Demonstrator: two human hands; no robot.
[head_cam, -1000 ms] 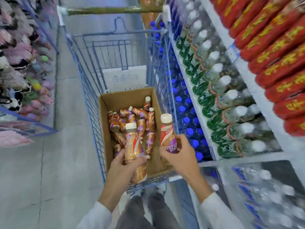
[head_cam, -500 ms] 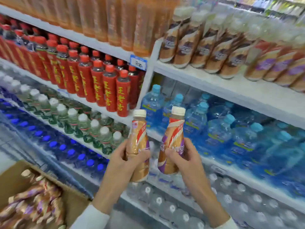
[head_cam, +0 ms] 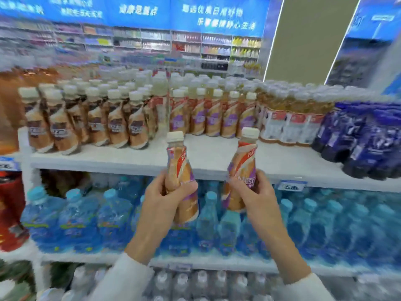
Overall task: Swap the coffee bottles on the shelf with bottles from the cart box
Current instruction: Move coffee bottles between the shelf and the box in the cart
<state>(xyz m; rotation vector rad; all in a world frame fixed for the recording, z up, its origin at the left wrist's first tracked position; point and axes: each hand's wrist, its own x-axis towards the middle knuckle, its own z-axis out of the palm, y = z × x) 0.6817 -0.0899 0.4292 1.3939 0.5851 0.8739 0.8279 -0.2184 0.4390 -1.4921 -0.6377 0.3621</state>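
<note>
Before shelf (head_cam: 130,158), hands (head_cam: 159,203) (head_cam: 259,199) grip bottles (head_cam: 179,168) (head_cam: 244,161) (capped)

Store aisle. White shelf board (head_cam: 208,157) runs across the view, with a price tag (head_cam: 291,186) on its front edge. Tier below holds blue water bottles (head_cam: 76,218); bottom tier holds clear bottles (head_cam: 199,283). Dark blue packs (head_cam: 364,137) sit at the board's right end, red bottles (head_cam: 10,205) far left. Behind: stocked far shelving (head_cam: 152,44) under blue banners (head_cam: 217,16) with white lettering, and an olive-grey panel (head_cam: 308,35) with bright edge strips. Light is even; frame edges are blurred.
</note>
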